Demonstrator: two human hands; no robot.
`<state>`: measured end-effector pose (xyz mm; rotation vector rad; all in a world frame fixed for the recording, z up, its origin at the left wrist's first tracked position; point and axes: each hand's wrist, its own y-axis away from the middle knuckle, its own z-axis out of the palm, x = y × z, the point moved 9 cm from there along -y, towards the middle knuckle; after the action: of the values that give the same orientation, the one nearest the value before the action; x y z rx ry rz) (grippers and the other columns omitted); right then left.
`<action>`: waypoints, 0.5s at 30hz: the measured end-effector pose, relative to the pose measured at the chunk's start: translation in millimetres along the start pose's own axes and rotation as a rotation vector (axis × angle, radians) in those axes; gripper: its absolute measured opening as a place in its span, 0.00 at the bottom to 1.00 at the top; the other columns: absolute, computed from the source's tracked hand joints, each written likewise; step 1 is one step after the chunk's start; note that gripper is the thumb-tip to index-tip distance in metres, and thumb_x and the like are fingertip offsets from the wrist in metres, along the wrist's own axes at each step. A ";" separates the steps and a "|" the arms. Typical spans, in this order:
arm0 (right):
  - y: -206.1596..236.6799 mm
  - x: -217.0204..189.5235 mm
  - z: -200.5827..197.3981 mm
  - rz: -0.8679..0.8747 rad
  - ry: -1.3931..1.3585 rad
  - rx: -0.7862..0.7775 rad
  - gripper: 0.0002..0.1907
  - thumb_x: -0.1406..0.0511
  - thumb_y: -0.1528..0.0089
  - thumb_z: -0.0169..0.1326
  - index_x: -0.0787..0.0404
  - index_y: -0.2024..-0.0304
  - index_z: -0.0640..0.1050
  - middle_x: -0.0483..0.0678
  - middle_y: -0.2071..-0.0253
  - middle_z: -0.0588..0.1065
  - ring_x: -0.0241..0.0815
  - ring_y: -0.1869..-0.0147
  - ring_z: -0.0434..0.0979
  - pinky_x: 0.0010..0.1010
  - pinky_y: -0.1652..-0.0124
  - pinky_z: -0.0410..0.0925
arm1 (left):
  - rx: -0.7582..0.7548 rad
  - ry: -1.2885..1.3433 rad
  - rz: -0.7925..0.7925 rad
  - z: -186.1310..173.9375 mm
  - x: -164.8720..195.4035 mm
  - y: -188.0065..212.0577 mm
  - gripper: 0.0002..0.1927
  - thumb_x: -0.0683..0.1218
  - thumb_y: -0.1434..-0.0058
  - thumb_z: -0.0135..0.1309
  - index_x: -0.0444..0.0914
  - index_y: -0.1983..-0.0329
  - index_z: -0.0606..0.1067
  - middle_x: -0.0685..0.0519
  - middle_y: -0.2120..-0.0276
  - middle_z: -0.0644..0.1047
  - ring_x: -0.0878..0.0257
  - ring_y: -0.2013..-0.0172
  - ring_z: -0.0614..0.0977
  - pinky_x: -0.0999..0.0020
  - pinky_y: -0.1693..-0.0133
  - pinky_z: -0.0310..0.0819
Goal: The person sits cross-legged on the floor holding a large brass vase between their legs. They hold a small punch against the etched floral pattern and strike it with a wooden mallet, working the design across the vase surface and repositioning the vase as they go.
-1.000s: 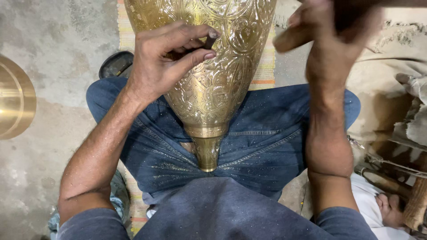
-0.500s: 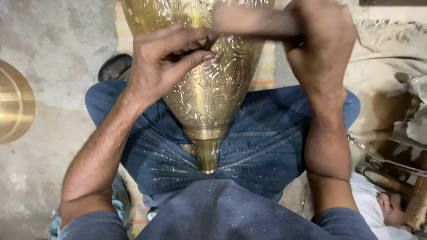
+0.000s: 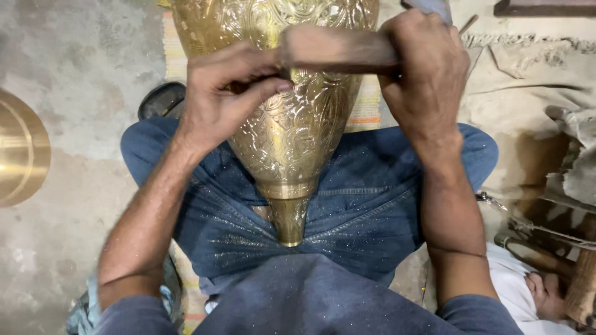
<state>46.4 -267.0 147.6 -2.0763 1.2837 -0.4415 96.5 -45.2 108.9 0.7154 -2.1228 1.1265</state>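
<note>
Engraved brass vase (image 3: 292,130) lying tilted across the lap, narrow foot toward the body, wide body running off the top edge; wedged between denim thighs (image 3: 366,211), likely to keep it steady. Left hand (image 3: 226,99) pressed on the vase's upper flank, thumb and fingertips pinched together as though around a small tool, too hidden to tell. Right hand (image 3: 425,74) closed tight around a wooden mallet (image 3: 338,49), head level across the vase and close to the left fingertips. Brass disc (image 3: 22,155) on the concrete floor (image 3: 74,74) at the left edge; crumpled cloth (image 3: 534,105) toward the right edge; striped mat (image 3: 366,105) beneath the vase.
</note>
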 end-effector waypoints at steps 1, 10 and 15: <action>2.3 15.6 8.9 0.159 -0.198 -0.033 0.21 0.75 0.42 0.65 0.64 0.51 0.69 0.52 0.64 0.76 0.50 0.61 0.79 0.40 0.62 0.71 | 0.085 0.113 0.014 -5.7 0.3 1.7 0.09 0.40 0.26 0.63 0.38 0.45 0.79 0.47 0.56 0.82 0.62 0.59 0.86 0.69 0.62 0.86; 31.0 40.9 55.8 0.172 -0.023 -0.135 0.20 0.75 0.41 0.63 0.65 0.49 0.70 0.52 0.58 0.73 0.52 0.52 0.74 0.43 0.52 0.66 | 0.440 0.176 -0.202 -14.7 -6.2 24.6 0.13 0.39 0.31 0.64 0.36 0.46 0.77 0.49 0.59 0.84 0.64 0.64 0.87 0.76 0.67 0.85; 31.3 39.3 61.9 0.169 0.004 -0.171 0.19 0.75 0.42 0.65 0.64 0.53 0.71 0.51 0.60 0.72 0.53 0.51 0.75 0.44 0.54 0.65 | 0.154 -0.042 -0.025 9.0 5.8 13.0 0.13 0.43 0.26 0.66 0.38 0.42 0.78 0.47 0.49 0.83 0.62 0.53 0.89 0.72 0.55 0.91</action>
<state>80.0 -289.9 79.0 -2.0829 1.5312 -0.2688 81.1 -47.5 102.5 0.8401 -2.0727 1.2817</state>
